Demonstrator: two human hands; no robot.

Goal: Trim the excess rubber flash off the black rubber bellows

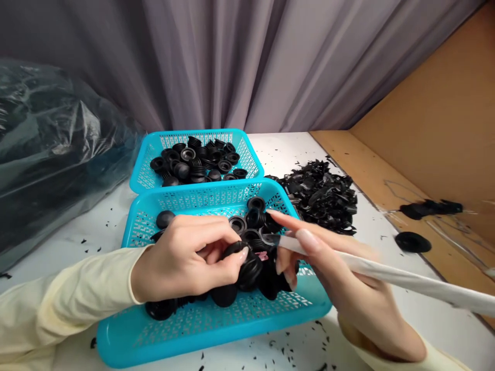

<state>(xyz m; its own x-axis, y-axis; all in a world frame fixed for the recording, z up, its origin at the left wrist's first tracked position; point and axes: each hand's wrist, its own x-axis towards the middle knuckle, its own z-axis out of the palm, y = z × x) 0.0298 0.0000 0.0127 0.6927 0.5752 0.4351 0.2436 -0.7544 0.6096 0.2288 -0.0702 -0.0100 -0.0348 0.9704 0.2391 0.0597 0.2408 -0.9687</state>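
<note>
Over the near blue basket [216, 337], my left hand [193, 257] pinches a black ribbed rubber part [249, 270] between thumb and fingers. To its right, my right hand [340, 273] grips a long, thin tool wrapped in white [371, 265]. The tool's narrow tip points left, close to the rubber part; whether they touch I cannot tell. A small pink scrap [262, 255] shows beside the held part. Several similar black rubber parts [255, 216] lie in the basket beneath and behind my hands, partly hidden by them.
Behind stands a second blue basket [137, 178] with many black rubber parts. A heap of black trimmings [320, 196] lies to the right, near a black disc [413, 241] and a dark bundle with wires [431, 208]. A large plastic bag [58, 165] fills the left.
</note>
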